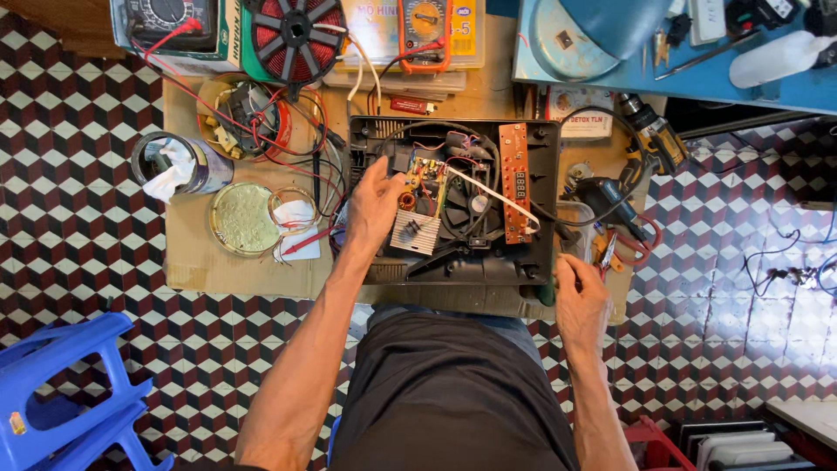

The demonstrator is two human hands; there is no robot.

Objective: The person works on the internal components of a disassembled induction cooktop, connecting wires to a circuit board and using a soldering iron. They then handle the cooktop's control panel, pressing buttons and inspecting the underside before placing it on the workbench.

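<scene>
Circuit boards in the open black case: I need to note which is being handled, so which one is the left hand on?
The left hand touches the middle board, the one with the finned heatsink and copper coil. The narrow orange board with the small display lies apart, further right.

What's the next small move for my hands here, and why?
Probably bring the right hand up from the near right corner of the black housing to steady it. The left hand is already inside on the circuit board, while loose wires cross the opened case, so bracing before any pull seems wise.
</scene>
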